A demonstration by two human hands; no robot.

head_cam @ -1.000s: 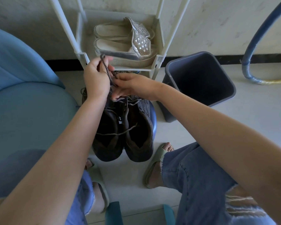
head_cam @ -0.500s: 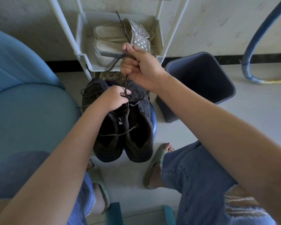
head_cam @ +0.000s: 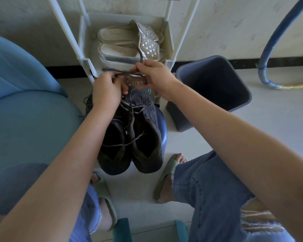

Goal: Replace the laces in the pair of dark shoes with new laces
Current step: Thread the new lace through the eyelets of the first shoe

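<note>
- Left hand (head_cam: 106,91) is clenched on the dark lace (head_cam: 126,72), pinching it just above the toe end of the dark shoes (head_cam: 148,119).
- Right hand (head_cam: 155,75) pinches the same lace a little further along, so a short run is stretched between our two fists. Its tip pokes up towards the sandals (head_cam: 119,48) on the white rack (head_cam: 85,62).
- We see the shoes standing side by side, heels towards us, on a blue stool (head_cam: 163,130) between our knees, with more lace trailing loose across both openings.
- Old strand coming out or new one going in? We cannot tell, and no spare laces show anywhere.
- Our read is that we're working the front eyelets, which the left hand hides.
- Doing it well means pulling along the line of the eyelet, not sideways, with light and even tension.
- One hand ought to steady the shoe while the other draws the lace, or the pair may slide on that small seat.
- We should watch the slack loop over the openings, since a snag there could drag the neighbouring shoe along.
- A grey bin (head_cam: 213,84) sits open just to the right, handy for discards.
</note>
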